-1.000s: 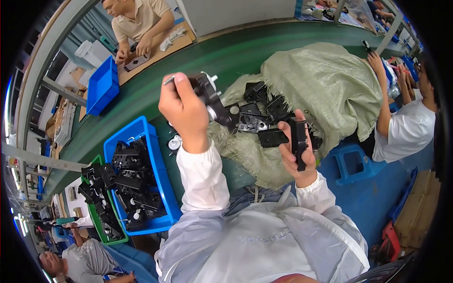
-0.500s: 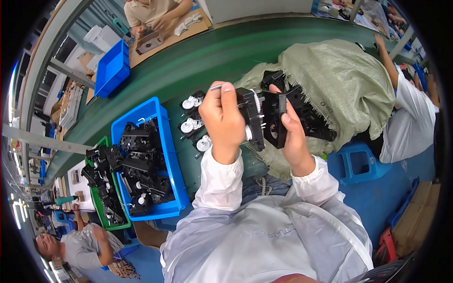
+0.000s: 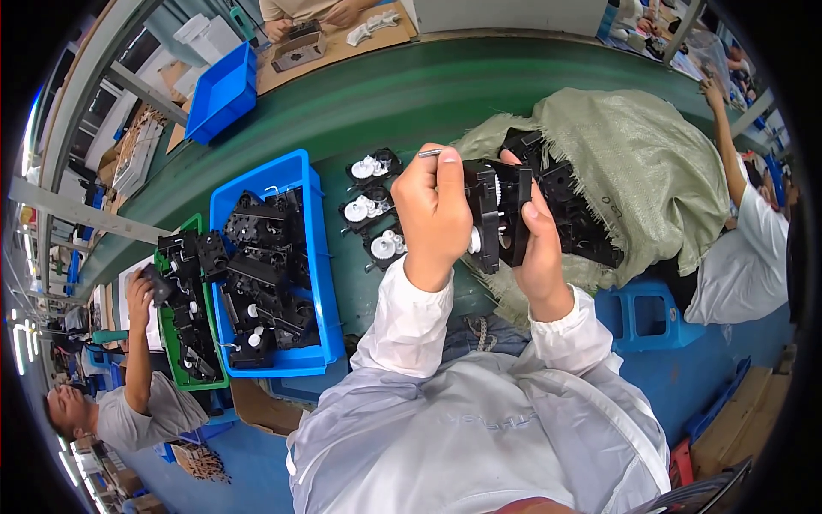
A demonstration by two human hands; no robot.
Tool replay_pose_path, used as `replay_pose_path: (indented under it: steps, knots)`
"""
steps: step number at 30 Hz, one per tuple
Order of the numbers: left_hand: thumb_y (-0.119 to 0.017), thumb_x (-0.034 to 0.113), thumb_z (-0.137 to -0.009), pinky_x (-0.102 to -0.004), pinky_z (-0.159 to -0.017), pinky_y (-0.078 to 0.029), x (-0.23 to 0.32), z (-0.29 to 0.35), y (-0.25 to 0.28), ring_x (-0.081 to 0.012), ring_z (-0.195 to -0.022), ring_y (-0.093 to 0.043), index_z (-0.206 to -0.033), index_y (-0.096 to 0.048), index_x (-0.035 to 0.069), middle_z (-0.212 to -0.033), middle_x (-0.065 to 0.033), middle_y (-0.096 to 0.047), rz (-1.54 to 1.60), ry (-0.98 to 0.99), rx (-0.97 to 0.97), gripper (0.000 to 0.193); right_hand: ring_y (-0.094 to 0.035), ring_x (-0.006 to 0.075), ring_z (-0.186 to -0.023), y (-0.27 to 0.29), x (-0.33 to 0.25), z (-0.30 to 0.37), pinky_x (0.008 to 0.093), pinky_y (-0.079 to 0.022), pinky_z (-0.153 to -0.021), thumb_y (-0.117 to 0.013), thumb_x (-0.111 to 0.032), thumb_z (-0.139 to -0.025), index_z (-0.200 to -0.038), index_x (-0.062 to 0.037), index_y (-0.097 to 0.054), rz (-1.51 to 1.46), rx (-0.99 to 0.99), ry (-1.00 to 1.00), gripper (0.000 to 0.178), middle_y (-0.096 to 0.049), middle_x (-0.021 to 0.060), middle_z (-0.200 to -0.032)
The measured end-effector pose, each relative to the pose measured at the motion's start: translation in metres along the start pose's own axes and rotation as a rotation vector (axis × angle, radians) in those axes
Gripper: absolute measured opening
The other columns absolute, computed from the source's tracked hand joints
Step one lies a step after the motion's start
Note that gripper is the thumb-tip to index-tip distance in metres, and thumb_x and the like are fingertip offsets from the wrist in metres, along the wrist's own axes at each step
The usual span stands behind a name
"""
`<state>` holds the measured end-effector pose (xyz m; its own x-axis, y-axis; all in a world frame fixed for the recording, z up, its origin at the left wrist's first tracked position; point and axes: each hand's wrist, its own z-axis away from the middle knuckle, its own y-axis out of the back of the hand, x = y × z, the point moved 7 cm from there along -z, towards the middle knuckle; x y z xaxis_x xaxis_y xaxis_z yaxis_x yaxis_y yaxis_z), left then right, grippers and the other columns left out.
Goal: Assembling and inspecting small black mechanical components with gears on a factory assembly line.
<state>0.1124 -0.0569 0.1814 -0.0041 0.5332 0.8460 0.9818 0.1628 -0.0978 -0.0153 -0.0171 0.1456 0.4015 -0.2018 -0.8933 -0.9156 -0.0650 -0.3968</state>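
Note:
My left hand (image 3: 435, 218) is closed, with a thin metal rod (image 3: 431, 153) pinched between thumb and forefinger. The same hand also grips a black plastic housing with white gears (image 3: 489, 224). My right hand (image 3: 543, 248) is closed on a second black plastic piece (image 3: 519, 206), flat and frame-like. Both pieces stand upright, face to face and very close; whether they touch is hard to tell. Left of my left hand, three black assemblies with white gears (image 3: 366, 208) lie in a column on the green table (image 3: 342, 116).
A blue bin (image 3: 321, 283) and a green bin (image 3: 224, 370), full of black parts, stand at the left. On the right, a pale green woven sack (image 3: 634, 163) partly covers more black parts (image 3: 561, 184). A blue stool (image 3: 634, 321) stands below it. Co-workers sit around.
My hands have brought the two black pieces closer together, narrowing the gap. The view has shifted slightly. At the left, a co-worker's hand now holds up a black part by the green bin.

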Motion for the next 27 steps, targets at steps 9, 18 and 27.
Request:
replay_pose_path:
  steps: [9, 18, 27]
  knots:
    - [-0.056, 0.01, -0.086, -0.0376, -0.054, -0.043, 0.0, 0.02, -0.005, -0.0289, -0.054, -0.051, -0.081, -0.062, -0.001, -0.068, -0.0158, -0.06, -0.321, -0.096, 0.047, 0.013, -0.048, 0.0241, -0.126, 0.011, 0.012, 0.0, 0.0327, -0.037, -0.103, -0.039, -0.038, -0.093, -0.146, -0.0038, -0.037, 0.086, 0.117, -0.012, 0.063, -0.046, 0.014, -0.143]
    - [-0.053, 0.018, -0.089, -0.0387, -0.066, -0.045, -0.025, 0.049, -0.008, -0.0288, -0.068, -0.053, -0.098, -0.052, -0.002, -0.085, -0.0158, -0.055, 0.014, 0.059, 0.029, 0.022, -0.05, 0.0259, -0.124, 0.029, 0.024, 0.011, 0.0365, -0.041, -0.102, -0.045, -0.038, -0.095, -0.15, -0.0097, -0.03, 0.106, 0.051, -0.118, 0.064, -0.048, 0.0156, -0.141]
    - [-0.078, 0.022, -0.071, -0.0421, -0.096, -0.044, -0.026, 0.069, 0.022, -0.0358, -0.108, -0.052, -0.139, -0.035, -0.005, -0.127, -0.0236, -0.044, 0.001, 0.111, -0.276, 0.085, -0.045, 0.0322, -0.13, -0.007, 0.02, 0.015, 0.0425, -0.036, -0.108, -0.042, -0.035, -0.1, -0.153, -0.0083, -0.022, 0.021, -0.041, -0.028, 0.062, -0.034, 0.0229, -0.15]
